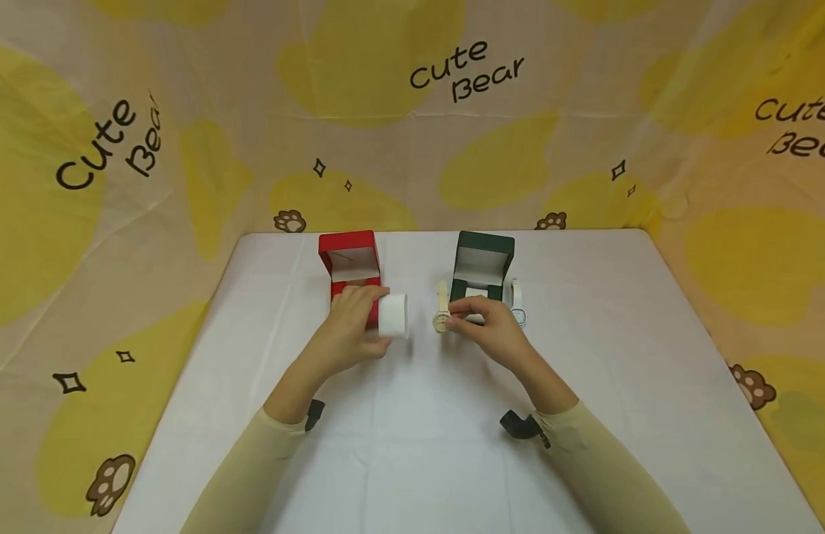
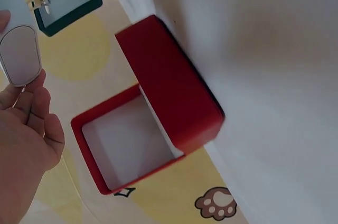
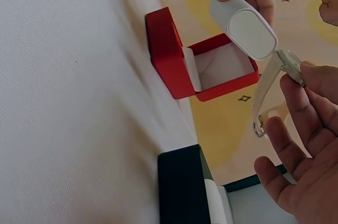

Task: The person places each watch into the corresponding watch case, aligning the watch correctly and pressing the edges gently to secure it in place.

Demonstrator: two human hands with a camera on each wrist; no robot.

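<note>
Head view first: the left hand (image 1: 348,330) blocks the front of the red box (image 1: 349,251) and one end of the white cushion (image 1: 394,317)! Across we go, and the right hand (image 1: 488,330) masks part of the green box (image 1: 484,248). Dials on the cream watch (image 1: 442,322) and white watch (image 1: 519,316)? Far too small to read! Lettering (image 1: 799,126) runs off the right edge; both sleeves (image 1: 245,475) drop out at the bottom. Left wrist view: the left edge slices the cushion, the top clips the green box. Right wrist view: green box cut at the bottom, left hand at the top, right hand at the right, covering part of the cream watch.
</note>
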